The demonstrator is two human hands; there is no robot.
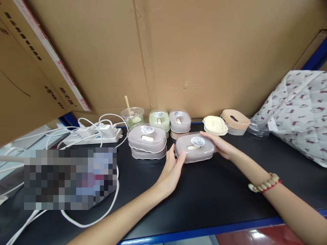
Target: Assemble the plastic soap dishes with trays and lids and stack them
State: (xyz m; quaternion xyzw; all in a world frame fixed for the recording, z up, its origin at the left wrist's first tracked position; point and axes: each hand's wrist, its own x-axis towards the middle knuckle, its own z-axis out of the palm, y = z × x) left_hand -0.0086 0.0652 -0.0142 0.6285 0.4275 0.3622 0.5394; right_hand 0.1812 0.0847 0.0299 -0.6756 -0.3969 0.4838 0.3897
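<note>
Between my two hands is a greyish-purple lidded food box (pixel 196 149) with a round sticker and a pale latch on its clear cover. My left hand (pixel 171 170) grips its left end, thumb along the front. My right hand (pixel 219 145) is closed round the right end, its fingers partly hidden behind the box. Just left of it stands a stack of two similar grey boxes (pixel 147 143). Behind are a green box (pixel 159 119) and another grey box (pixel 180 120), each stacked on a further box.
A cream tray-like piece (pixel 215 125), a peach container (pixel 235 120) and a clear lid (pixel 258 128) lie at the back right beside a patterned bag (pixel 301 109). A plastic cup (pixel 133 116) stands near a power strip (pixel 93 136) with white cables. Cardboard (pixel 217 58) walls the back.
</note>
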